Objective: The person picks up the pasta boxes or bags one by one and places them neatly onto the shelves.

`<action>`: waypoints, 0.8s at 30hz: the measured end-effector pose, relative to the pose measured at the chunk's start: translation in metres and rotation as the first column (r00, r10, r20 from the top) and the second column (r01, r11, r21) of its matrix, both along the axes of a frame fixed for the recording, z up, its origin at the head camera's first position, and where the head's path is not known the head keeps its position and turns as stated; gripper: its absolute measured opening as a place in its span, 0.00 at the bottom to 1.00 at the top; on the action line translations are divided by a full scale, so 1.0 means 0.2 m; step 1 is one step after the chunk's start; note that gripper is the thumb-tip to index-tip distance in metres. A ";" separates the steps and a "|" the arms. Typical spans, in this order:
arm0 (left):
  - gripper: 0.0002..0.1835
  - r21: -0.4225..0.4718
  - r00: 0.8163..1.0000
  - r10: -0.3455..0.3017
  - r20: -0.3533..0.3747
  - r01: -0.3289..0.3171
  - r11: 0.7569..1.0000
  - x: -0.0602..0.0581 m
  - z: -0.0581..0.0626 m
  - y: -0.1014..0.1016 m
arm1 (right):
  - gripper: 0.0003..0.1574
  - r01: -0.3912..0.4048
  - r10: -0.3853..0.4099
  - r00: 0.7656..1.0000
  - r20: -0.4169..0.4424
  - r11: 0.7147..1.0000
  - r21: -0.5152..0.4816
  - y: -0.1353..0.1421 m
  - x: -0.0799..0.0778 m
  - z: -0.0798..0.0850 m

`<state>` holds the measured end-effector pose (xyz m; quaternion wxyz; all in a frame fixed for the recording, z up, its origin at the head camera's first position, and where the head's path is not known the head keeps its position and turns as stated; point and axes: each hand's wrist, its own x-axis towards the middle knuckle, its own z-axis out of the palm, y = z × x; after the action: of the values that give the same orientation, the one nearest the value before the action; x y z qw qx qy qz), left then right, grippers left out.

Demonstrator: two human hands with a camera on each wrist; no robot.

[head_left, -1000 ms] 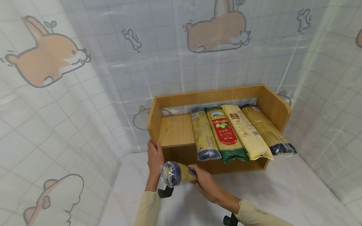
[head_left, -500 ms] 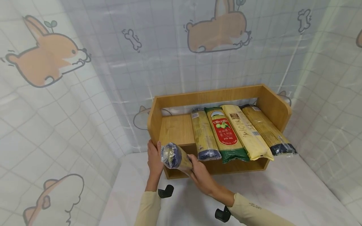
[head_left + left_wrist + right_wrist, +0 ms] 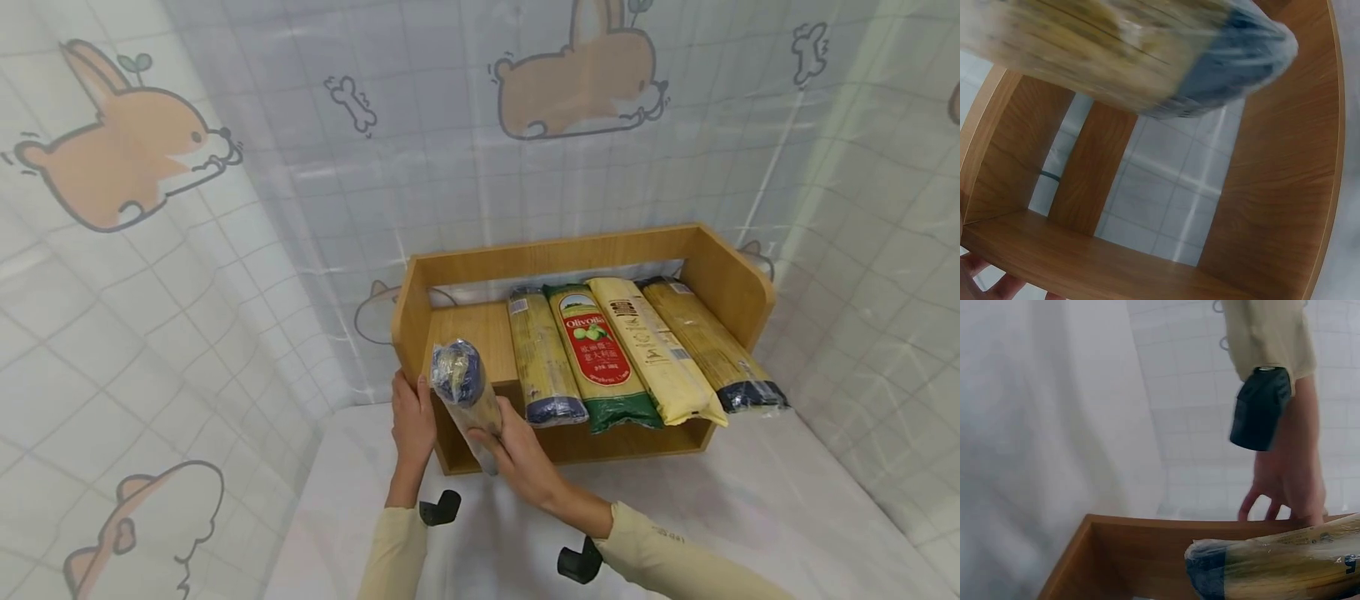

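Note:
My right hand [image 3: 521,454] grips a clear-wrapped pack of spaghetti [image 3: 480,412] with dark blue ends. It is tilted, one end raised, in front of the shelf's left part. In the left wrist view the spaghetti pack [image 3: 1122,50] crosses above the lower compartment. Against the left side panel of the wooden shelf [image 3: 408,321] rests my left hand [image 3: 412,425], its fingers [image 3: 1007,286] along the panel's outer face. The right wrist view shows the left hand [image 3: 1291,475] with spread, fairly straight fingers, behind the spaghetti pack [image 3: 1279,565].
On the shelf top lie a blue-ended spaghetti pack [image 3: 547,358], a green Olivoila pack [image 3: 596,350], a cream pack [image 3: 652,350] and another blue-ended pack [image 3: 708,342]. Bare board [image 3: 472,333] shows at the left. White cloth [image 3: 360,467] covers the table; patterned sheets hang around.
My right hand has moved up and left, swinging the spaghetti pack from nearly level to steeply tilted, its near end rising toward the shelf top. The left hand stays in place.

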<state>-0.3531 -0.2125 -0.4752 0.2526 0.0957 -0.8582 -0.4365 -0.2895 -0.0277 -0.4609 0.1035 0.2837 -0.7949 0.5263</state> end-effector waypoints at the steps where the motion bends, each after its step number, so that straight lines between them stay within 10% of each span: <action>1: 0.29 -0.001 1.000 0.002 0.000 -0.002 1.000 0.00 0.00 0.00 | 0.29 -0.003 0.004 1.000 0.010 1.000 -0.006 0.00 0.00 0.01; 24: 0.28 0.025 1.000 0.000 -0.019 0.000 1.000 0.00 0.00 0.00 | 0.30 -0.073 0.073 0.997 -0.003 0.996 -0.051 0.06 -0.10 0.29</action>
<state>-0.3534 -0.2127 -0.4757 0.2594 0.0947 -0.8504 -0.4479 -0.3102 -0.0157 -0.4032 0.0920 0.3100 -0.7702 0.5497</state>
